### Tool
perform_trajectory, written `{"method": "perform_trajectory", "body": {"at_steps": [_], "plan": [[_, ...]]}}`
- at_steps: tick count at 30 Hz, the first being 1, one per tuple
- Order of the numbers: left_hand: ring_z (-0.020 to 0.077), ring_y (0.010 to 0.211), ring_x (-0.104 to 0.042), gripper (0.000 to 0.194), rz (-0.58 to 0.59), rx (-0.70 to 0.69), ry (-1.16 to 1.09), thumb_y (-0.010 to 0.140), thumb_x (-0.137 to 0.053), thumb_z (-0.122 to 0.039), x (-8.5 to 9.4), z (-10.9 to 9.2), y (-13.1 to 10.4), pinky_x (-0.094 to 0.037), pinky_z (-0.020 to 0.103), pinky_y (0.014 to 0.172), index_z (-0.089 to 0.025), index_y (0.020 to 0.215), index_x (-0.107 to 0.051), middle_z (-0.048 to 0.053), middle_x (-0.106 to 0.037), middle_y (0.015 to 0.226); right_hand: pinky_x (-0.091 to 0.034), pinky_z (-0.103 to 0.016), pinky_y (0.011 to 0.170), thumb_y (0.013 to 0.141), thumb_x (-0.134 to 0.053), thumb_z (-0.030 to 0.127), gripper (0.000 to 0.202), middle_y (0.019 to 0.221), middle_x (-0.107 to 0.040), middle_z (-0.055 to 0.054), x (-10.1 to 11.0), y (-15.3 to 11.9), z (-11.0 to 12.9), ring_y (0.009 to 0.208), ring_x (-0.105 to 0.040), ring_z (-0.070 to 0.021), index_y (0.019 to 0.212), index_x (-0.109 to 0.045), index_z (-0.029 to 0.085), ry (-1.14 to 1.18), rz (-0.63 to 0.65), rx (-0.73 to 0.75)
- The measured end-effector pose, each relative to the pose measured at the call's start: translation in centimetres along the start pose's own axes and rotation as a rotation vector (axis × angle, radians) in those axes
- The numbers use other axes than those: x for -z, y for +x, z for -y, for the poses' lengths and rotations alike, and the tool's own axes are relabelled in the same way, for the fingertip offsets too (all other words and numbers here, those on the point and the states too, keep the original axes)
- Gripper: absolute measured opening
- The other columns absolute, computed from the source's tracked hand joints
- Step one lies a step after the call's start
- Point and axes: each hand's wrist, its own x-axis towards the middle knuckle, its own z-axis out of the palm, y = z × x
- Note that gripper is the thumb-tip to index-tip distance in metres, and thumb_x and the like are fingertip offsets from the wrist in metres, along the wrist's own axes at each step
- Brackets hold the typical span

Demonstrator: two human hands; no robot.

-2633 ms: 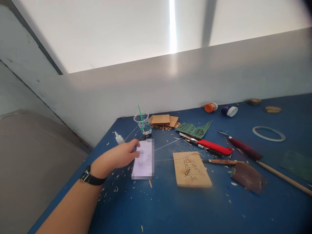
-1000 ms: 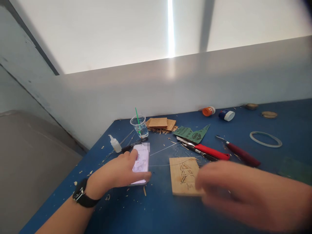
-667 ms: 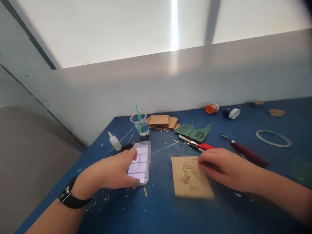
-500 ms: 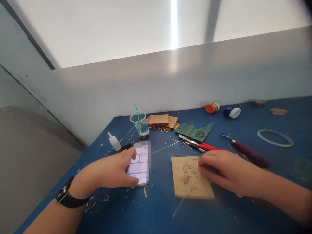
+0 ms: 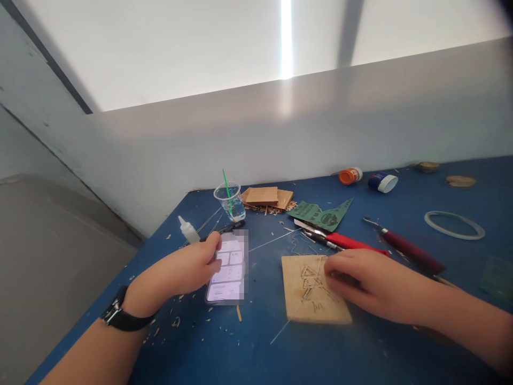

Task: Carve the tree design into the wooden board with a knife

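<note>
My left hand point(image 5: 196, 262) is over the left side of a phone point(image 5: 230, 272) lying face up with its screen lit. Thumb and forefinger are bent and a little apart at the screen, gripping nothing. A small wooden board point(image 5: 294, 299) with carved, dark-lined marks lies to the right. Over the board's right edge, my right hand point(image 5: 356, 278) is closed in a pinch on a thin pale strand point(image 5: 280, 331), which slants down past the board's front edge. Its fingertips are partly hidden.
Behind the phone stand a cup of water point(image 5: 232, 203) with a green stick and a glue bottle point(image 5: 187, 230). Green sandpaper point(image 5: 320, 214), a red-handled cutter point(image 5: 352, 243) and a dark-red-handled tool point(image 5: 414, 252) lie beyond the board. Wood shavings litter the blue table point(image 5: 192, 363).
My left thumb has drawn up the screen toward the forefinger. The strand has swung slightly left with my right hand's small movement; phone and board stay in place.
</note>
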Motion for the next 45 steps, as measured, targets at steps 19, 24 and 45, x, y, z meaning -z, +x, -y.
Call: {"method": "perform_trajectory", "body": {"at_steps": [19, 24, 45], "plan": [[0.0379, 0.09, -0.07, 0.076, -0.024, 0.035, -0.003, 0.085, -0.055, -0.087, -0.9, -2.5, -1.2, -0.043, 0.038, 0.067, -0.02, 0.121, -0.058, 0.019, -0.073, 0.111, -0.044, -0.033, 0.063, 0.104, -0.056, 0.027, 0.017, 0.085, -0.07, -0.002, -0.1, 0.1, -0.2, 0.074, -0.064, -0.0202, 0.088, -0.062, 0.024, 0.021, -0.015, 0.001], [0.0331, 0.081, -0.072, 0.072, 0.023, 0.042, -0.062, 0.092, -0.045, -0.086, 0.0, -1.7, -1.6, -0.043, 0.037, 0.062, -0.023, 0.122, -0.057, 0.012, -0.077, 0.101, -0.044, -0.033, 0.064, 0.106, -0.053, 0.031, 0.021, 0.086, -0.07, -0.003, 0.0, 0.1, -0.1, 0.075, -0.064, -0.0209, 0.088, -0.06, 0.024, 0.013, -0.016, 0.013], [0.0276, 0.098, -0.067, 0.03, -0.239, -0.347, -0.075, 0.104, -0.057, -0.052, -2.3, -4.3, -1.5, -0.051, 0.04, 0.085, -0.025, 0.114, -0.064, 0.007, -0.071, 0.114, -0.052, -0.045, 0.101, 0.104, -0.047, 0.012, 0.036, 0.139, -0.061, -0.012, -0.3, 0.1, -1.0, 0.126, -0.058, -0.0285, 0.13, -0.068, 0.026, -0.051, -0.139, 0.205]]}}
